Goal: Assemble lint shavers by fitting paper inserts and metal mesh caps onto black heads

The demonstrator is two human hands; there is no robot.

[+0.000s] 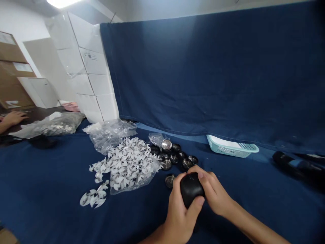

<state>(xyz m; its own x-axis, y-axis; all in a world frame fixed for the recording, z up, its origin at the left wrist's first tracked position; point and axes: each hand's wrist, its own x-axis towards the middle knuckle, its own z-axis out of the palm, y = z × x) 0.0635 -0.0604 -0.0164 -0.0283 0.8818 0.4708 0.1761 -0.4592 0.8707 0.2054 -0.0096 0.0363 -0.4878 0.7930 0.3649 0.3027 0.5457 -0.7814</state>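
Observation:
A rounded black object [191, 188] with a smooth top is held between both of my hands, above the blue cloth. My left hand [179, 210] wraps its left side, with the thumb along the near edge. From the right, my right hand [212, 189] presses fingers on its top and far side. Its underside is hidden. Just beyond lie several round black parts with metallic faces [187, 164], and one such part [169, 181] sits close to my left fingers. A perforated silver disc [166, 144] rests among them. To the left spreads a pile of small pale curved pieces [132, 159], partly on clear plastic.
A mint-green basket [228, 149] stands at the back right, below a blue curtain [215, 67]. Dark objects [297, 166] lie at far right. White boxes [93, 74] are stacked at back left. Another person's hand [15, 117] is at the far left, near a plastic bag [58, 125].

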